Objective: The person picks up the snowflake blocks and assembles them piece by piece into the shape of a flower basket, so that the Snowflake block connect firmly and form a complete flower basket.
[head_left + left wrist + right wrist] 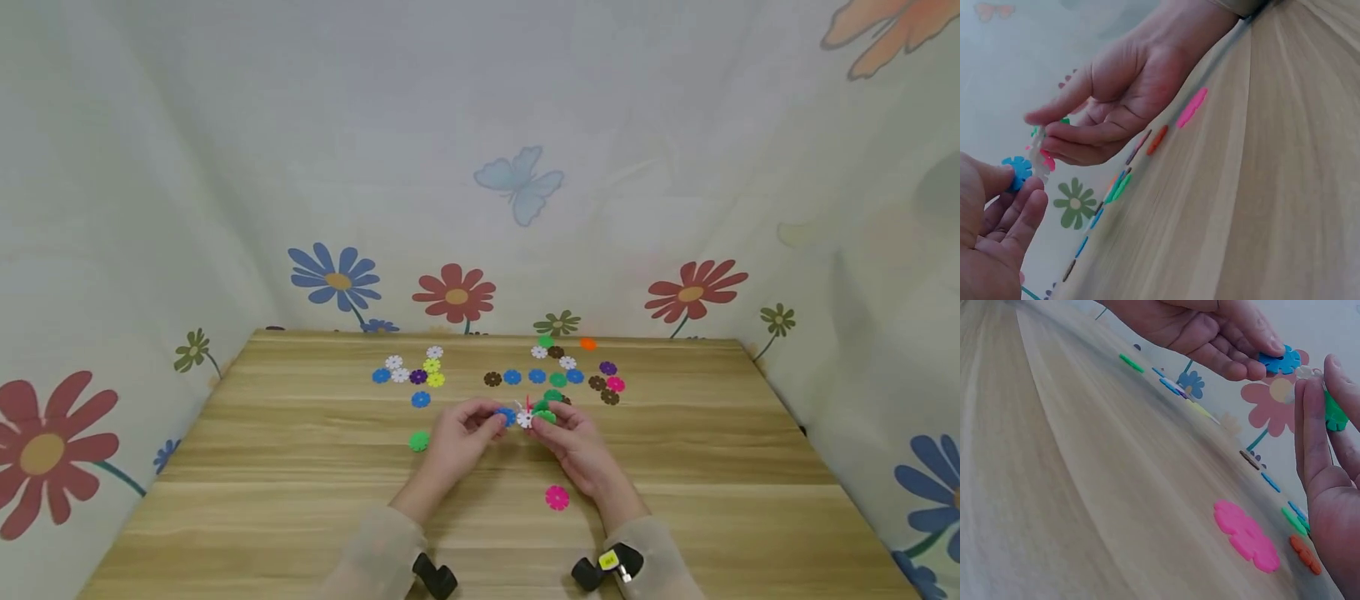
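Left hand (457,437) pinches a blue, notched plastic disc (506,416)
Right hand (583,448) grips a white, green and pink cluster (525,420) of similar discs; an off-angle push could pop them apart.

a wood-grained table (285,500) bears flat notched discs (512,377): a pink disc (557,498) alone nearest the front, a light green disc (418,442) farther left, 2 yellow discs (436,380) beside a purple disc (417,377), an orange disc (588,343) near the back edge.

Left hand (1000,234) pinching a blue disc (1018,172), right hand (1125,90) gripping a white disc (1039,164) beside it, pink disc (1192,107) and orange disc (1157,140) lying on the table (1266,187), green flower (1075,203) showing behind
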Demonstrator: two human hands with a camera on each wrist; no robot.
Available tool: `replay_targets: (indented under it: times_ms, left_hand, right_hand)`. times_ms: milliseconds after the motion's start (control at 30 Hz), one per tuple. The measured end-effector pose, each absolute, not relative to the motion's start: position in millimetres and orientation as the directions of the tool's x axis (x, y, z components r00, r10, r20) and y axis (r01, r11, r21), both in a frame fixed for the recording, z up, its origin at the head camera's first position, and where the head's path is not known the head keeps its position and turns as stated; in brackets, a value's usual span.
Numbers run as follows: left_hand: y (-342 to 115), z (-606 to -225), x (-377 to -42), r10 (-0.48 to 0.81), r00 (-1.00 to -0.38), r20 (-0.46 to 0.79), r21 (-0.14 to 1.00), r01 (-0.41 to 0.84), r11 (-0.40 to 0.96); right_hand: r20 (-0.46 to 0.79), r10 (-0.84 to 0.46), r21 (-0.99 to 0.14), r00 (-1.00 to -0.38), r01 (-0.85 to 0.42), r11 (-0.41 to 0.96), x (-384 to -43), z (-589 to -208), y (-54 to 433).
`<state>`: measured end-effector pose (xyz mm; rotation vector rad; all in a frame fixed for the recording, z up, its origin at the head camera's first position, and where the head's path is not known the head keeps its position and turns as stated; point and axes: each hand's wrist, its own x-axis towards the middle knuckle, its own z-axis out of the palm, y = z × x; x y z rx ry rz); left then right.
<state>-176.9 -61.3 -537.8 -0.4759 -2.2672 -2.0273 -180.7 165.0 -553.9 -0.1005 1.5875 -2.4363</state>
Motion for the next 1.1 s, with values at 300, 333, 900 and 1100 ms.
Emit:
replay_targets:
  times_ms: [300, 333, 900, 1100]
  left_hand:
    - [-68, -550, -178, 0.223, -0.904, 0.365, 0.919, 0.388, 0.069]
    - [-67, -550, -178, 0.231, -0.899, 0.372, 0.914, 0.398, 0.074]
    - [-63, -549, -183, 0.224, -0.856, 0.466, 0.853, 0.502, 0.142]
    - [-63, -551, -180, 0.215, -0.852, 0.478, 0.847, 0.511, 0.143]
  right_hand:
    - [-0.086, -0.231, -0.908, -0.969, 0.172, -0.381, -178, -558, 161]
    - [-0.088, -0.230, -0.907, -0.969, 0.173, -0.383, -178, -558, 162]
    - [-0.051, -0.259, -0.918, -0.964, 0.147, -0.367, -182, -554, 168]
    - [-0.052, -0.288, -0.929, -0.956, 0.152, -0.338, -182, -556, 166]
